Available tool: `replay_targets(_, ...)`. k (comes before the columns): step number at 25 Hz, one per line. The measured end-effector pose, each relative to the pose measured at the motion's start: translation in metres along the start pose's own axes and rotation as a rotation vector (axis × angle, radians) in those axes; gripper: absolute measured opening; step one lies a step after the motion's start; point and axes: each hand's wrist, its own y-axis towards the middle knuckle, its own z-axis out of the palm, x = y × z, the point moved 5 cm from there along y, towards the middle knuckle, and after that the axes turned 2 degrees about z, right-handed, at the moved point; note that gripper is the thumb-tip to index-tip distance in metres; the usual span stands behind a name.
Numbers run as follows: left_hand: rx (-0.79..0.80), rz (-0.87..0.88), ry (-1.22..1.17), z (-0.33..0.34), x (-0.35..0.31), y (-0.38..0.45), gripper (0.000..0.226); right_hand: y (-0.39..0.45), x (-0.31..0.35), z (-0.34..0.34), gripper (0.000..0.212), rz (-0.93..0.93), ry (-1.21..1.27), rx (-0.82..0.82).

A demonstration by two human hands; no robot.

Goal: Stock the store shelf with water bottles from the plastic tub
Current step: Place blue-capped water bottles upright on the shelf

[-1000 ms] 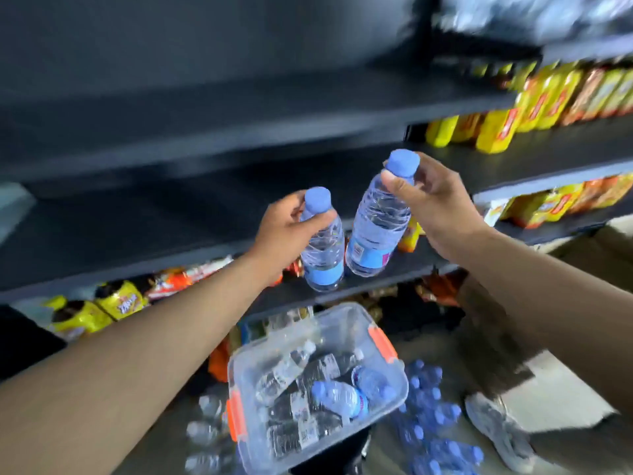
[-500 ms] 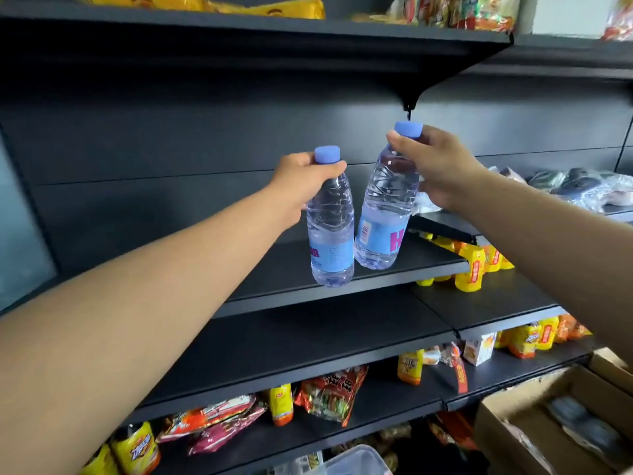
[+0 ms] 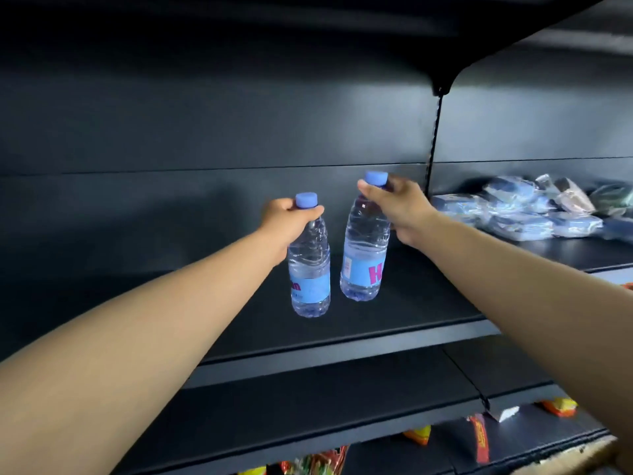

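Two clear water bottles with blue caps and blue labels are over a dark shelf board. My left hand grips the neck of the left bottle, which stands upright at or just above the board. My right hand pinches the neck of the right bottle, which leans slightly and sits a little farther back. The two bottles are close but apart. The plastic tub is out of view.
Blue wrapped packets lie on the same shelf level to the right, past a black upright bracket. Another shelf runs below, with snack packs under it. A dark shelf underside hangs overhead.
Both hands have carried the bottles forward and down onto the shelf level. My view has risen and moved closer, so the tub and lower shelves dropped out of sight.
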Motion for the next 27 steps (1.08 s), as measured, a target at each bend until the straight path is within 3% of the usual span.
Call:
replay_targets(3,-0.134,-0.018,0.002,0.021,0.035,0.056,0.033,0.060,-0.051,-0.002,0.014,0.024,-0.045,0.014)
replay_targets(10,-0.251,-0.019,0.061,0.053,0.088,0.157,0.030,0.149,-0.138,-0.011,0.014,0.017,-0.146,0.048)
replay_targets(14,-0.290,-0.003,0.089,0.056,0.102,0.187,0.026,0.177,-0.159,-0.023,0.010,0.005,-0.092,0.004)
replay_targets(18,-0.294,0.057,0.093,0.061,0.102,0.186,0.019,0.172,-0.166,-0.019,0.027,-0.020,-0.082,0.054)
replay_targets(20,-0.218,0.065,0.114,0.060,0.109,0.182,0.029,0.159,-0.175,-0.020,0.041,-0.017,-0.063,0.156)
replay_targets(23,0.065,0.028,0.133,0.060,0.131,0.175,0.073,0.133,-0.209,-0.022,0.046,0.007,0.009,0.334)
replay_targets(25,0.156,-0.029,0.159,0.056,0.153,0.171,0.089,0.123,-0.232,-0.026,0.055,0.068,0.057,0.260)
replay_targets(27,0.149,-0.042,0.203,0.057,0.176,0.165,0.087,0.127,-0.245,-0.024,0.058,0.078,0.065,0.137)
